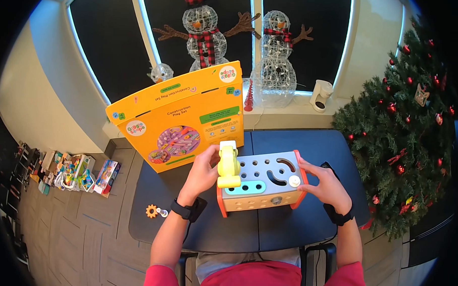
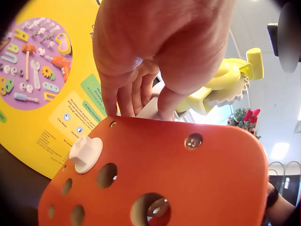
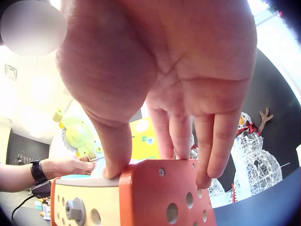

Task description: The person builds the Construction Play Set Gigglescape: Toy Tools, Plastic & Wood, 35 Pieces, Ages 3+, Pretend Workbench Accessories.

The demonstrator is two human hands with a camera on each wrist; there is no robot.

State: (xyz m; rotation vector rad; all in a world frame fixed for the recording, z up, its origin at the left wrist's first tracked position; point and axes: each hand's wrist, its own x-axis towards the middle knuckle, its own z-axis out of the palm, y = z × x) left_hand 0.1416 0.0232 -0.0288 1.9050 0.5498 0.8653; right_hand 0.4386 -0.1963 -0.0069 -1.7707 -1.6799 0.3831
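Note:
A toy workbench box point(image 1: 261, 194) with a grey top and orange-red end panels point(image 2: 216, 165) stands on the dark table. Over the left end of its top is a yellow toy saw point(image 1: 228, 168) with a serrated disc, seen in the left wrist view. My left hand point(image 1: 202, 173) pinches a pale part beside the saw's yellow body, at the panel's upper edge. At the other end, my right hand point(image 1: 328, 186) rests with its thumb on the top near a white round knob point(image 1: 294, 181); its straight fingers reach along the end panel point(image 3: 155, 193).
A large yellow box point(image 1: 177, 121) stands behind on the left of the table point(image 1: 286, 236). An orange gear point(image 1: 151, 211) and a white-and-grey piece point(image 1: 162, 212) lie at the left. Beyond are wire snowmen point(image 1: 274, 69) and, at the right, a decorated tree point(image 1: 406, 134).

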